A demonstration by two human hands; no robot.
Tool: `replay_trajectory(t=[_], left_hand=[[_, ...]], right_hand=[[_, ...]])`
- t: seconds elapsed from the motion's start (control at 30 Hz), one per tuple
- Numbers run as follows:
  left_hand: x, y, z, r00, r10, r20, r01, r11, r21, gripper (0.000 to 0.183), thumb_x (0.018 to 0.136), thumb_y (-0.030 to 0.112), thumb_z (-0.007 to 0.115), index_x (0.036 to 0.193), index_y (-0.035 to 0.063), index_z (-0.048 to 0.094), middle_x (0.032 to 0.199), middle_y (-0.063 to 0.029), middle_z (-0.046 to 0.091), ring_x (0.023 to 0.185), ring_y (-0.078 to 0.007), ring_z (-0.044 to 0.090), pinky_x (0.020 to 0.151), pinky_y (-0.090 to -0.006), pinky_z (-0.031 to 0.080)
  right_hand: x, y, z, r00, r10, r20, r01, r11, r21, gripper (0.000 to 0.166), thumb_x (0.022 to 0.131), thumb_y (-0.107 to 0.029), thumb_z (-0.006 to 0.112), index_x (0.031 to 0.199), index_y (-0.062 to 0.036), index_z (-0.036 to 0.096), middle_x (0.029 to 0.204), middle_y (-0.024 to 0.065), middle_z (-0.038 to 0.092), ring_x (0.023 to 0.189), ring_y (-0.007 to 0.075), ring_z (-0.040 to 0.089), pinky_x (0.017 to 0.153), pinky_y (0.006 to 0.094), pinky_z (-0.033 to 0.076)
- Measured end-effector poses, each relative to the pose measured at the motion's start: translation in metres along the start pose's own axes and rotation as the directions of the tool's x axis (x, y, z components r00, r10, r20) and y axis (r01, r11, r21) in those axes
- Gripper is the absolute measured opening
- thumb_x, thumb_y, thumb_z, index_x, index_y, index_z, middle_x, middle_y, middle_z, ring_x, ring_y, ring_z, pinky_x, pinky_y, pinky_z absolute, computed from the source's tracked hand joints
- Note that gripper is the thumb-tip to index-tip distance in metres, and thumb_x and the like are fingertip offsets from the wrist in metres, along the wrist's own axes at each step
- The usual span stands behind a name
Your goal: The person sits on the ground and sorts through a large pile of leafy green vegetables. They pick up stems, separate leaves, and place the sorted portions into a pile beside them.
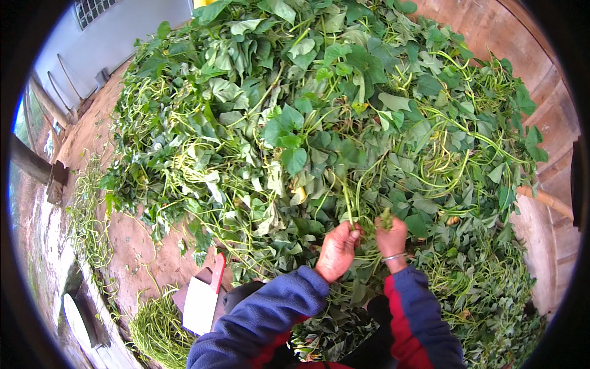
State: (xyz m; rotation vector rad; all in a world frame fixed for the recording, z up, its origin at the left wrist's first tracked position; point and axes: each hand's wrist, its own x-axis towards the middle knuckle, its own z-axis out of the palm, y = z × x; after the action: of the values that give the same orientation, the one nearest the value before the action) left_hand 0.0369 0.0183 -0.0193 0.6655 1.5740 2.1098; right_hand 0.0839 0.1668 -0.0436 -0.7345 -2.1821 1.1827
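Note:
A large heap of leafy green vines [295, 124], which look like sweet potato vines, rises in front of me. My left hand [337, 251] pinches a pale green vine stem [347, 196] that points up towards the heap. Close beside it on the right, my right hand [392, 236], with a metal bangle at the wrist, is closed around a small tuft of greenery [386, 217]. That tuft is blurred, so its exact part cannot be told. Both hands are over the heap's near edge. Left of my left forearm, a cleaver [199, 306] with a red handle lies on a dark flat surface.
Stripped green stems [159, 334] are bunched beside the cleaver, and more stems [90, 212] trail along the earthen floor [133, 244]. A wooden wall [544, 106] bounds the right side. Posts [34, 161] and a pale wall [101, 41] stand at left. More leaves [488, 295] lie right.

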Motion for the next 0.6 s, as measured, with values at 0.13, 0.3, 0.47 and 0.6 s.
replay_trajectory(t=[0.13, 0.3, 0.47, 0.6], left_hand=[[-0.003, -0.001, -0.013, 0.999, -0.044, -0.027, 0.048, 0.985, 0.168, 0.008, 0.087, 0.006, 0.043, 0.085, 0.0022, 0.049, 0.073, -0.0018, 0.053, 0.063, -0.0087, 0.048, 0.055, -0.0231, 0.041], [-0.024, 0.028, -0.020, 0.990, 0.034, 0.139, -0.102, 0.849, 0.518, 0.007, 0.078, 0.003, 0.049, 0.078, -0.0001, 0.043, 0.068, -0.0220, 0.050, 0.067, -0.0419, 0.050, 0.054, -0.0418, 0.040], [-0.062, 0.088, -0.059, 0.972, 0.134, 0.194, -0.217, 0.829, 0.515, 0.011, 0.072, -0.006, 0.049, 0.081, -0.0002, 0.047, 0.071, -0.0166, 0.051, 0.058, -0.0350, 0.050, 0.051, -0.0387, 0.041], [-0.096, 0.125, -0.141, 0.996, 0.071, -0.055, -0.051, 0.953, 0.299, 0.027, 0.085, 0.028, 0.047, 0.080, 0.0018, 0.054, 0.076, -0.0111, 0.058, 0.056, -0.0193, 0.055, 0.049, -0.0297, 0.044]], right_hand=[[0.016, 0.024, -0.022, 0.975, 0.216, 0.046, -0.220, 0.966, 0.134, 0.014, 0.073, -0.011, 0.063, 0.065, -0.0025, 0.055, 0.057, -0.0039, 0.050, 0.051, 0.0055, 0.041, 0.046, 0.0233, 0.035], [0.030, 0.037, -0.059, 0.981, 0.185, 0.052, -0.192, 0.963, 0.188, 0.017, 0.076, -0.013, 0.062, 0.065, -0.0033, 0.053, 0.059, -0.0041, 0.050, 0.052, 0.0049, 0.041, 0.047, 0.0220, 0.034], [0.039, 0.045, -0.073, 0.998, 0.059, -0.023, -0.058, 0.998, 0.026, 0.015, 0.076, -0.010, 0.061, 0.069, 0.0016, 0.053, 0.063, 0.0005, 0.053, 0.059, 0.0074, 0.043, 0.055, 0.0239, 0.038], [0.034, 0.042, -0.068, 0.999, -0.034, 0.022, 0.035, 0.999, -0.034, 0.017, 0.075, -0.009, 0.062, 0.067, 0.0011, 0.051, 0.060, 0.0008, 0.051, 0.057, 0.0073, 0.041, 0.053, 0.0244, 0.037]])
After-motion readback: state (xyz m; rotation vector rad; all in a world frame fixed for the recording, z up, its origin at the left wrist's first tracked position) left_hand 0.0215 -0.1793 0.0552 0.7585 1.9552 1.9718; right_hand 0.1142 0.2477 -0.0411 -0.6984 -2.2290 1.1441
